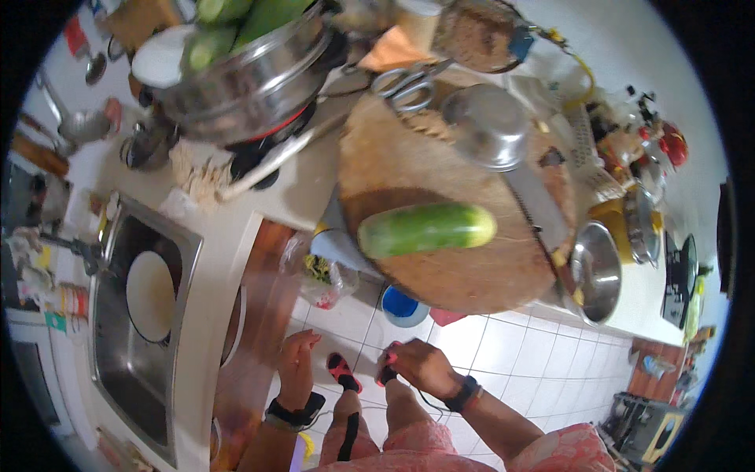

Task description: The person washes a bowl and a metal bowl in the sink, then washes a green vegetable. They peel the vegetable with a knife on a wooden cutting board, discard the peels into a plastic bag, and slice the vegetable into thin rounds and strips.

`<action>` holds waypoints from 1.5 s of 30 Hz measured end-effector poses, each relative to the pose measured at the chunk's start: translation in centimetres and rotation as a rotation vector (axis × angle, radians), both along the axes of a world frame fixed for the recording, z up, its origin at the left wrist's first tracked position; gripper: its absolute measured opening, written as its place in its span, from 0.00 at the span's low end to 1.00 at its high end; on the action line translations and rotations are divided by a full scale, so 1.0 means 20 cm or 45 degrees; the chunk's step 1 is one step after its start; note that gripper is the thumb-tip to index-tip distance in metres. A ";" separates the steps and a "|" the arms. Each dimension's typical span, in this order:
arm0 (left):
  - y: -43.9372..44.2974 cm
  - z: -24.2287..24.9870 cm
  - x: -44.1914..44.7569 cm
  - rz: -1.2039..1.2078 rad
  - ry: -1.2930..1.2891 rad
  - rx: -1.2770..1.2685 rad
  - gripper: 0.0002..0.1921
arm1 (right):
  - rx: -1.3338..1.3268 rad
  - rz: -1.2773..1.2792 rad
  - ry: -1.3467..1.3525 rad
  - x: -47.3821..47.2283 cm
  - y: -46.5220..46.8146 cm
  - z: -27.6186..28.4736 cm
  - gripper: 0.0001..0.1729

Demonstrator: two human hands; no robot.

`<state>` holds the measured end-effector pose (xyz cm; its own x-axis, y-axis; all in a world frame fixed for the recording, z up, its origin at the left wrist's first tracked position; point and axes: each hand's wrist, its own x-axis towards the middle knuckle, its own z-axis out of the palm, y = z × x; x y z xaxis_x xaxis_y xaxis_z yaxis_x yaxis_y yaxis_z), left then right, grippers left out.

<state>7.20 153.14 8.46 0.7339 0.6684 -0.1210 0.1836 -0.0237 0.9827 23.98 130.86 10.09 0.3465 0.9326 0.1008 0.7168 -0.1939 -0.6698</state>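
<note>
My left hand (296,354) hangs over the tiled floor beside the counter; nothing shows in it, and its fingers look close together. My right hand (422,363), blurred and loosely curled, hangs below the edge of the round wooden cutting board (389,147). Whether it holds anything cannot be told. A large green cucumber (427,229) lies sideways on the board, apart from both hands. Farther back on the board are scissors (413,88), an upturned metal bowl (489,127) and a broad serrated blade (537,200).
A sink (133,366) with a white oval dish (150,296) is at left. A steel pot (242,100) stands on the cooker, with large green vegetables (206,50) on top. A steel bowl (596,271) sits right of the board. A blue-and-white bucket (404,307) stands on the floor.
</note>
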 end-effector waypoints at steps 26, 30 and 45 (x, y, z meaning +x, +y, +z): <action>-0.03 0.86 1.20 -0.766 0.114 1.394 0.38 | 0.321 -1.035 0.529 0.73 -0.11 0.73 0.13; -0.05 0.87 1.18 -0.787 0.102 1.418 0.37 | 0.302 -1.159 1.122 0.79 0.06 0.72 0.14; -0.12 0.85 1.13 -0.620 0.033 1.499 0.32 | 0.432 -1.150 1.413 0.78 0.12 0.64 0.05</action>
